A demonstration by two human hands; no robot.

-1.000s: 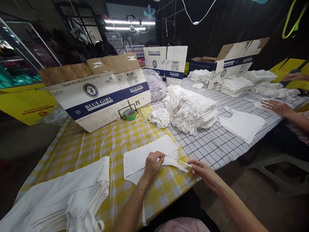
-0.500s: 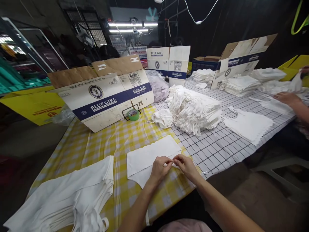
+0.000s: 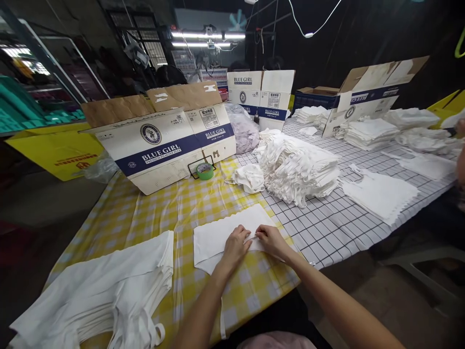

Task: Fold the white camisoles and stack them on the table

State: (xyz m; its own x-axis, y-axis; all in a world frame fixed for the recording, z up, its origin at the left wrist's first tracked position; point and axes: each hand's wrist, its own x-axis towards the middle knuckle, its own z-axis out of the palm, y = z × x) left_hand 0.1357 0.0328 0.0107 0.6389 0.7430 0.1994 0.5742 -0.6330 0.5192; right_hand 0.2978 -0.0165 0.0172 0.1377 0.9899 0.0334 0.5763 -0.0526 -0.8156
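A flat white fabric garment [image 3: 214,237] with a thin strap lies in front of me on a yellow checked cloth [image 3: 181,203]. My left hand [image 3: 237,247] rests on its lower edge, thumb and fingers brought together on the fabric. Beside it, my right hand [image 3: 271,240] pinches the same edge between thumb and fingertips. The exact bit of fabric under the fingers is partly hidden. At the lower left lies a stack of similar white garments [image 3: 101,286], its straps hanging toward me.
A big heap of white garments [image 3: 298,167] lies beyond my hands, with a crumpled white piece [image 3: 249,178] beside it. Green tape [image 3: 204,171] stands before a beer carton [image 3: 167,145]. One flat garment [image 3: 379,191] lies on the right; another person's hand [image 3: 461,155] shows at the edge.
Both hands have moved slightly left and up along the garment's edge, and the left hand now lies flatter on it. The view has turned a little; the other person's arm has mostly left it.
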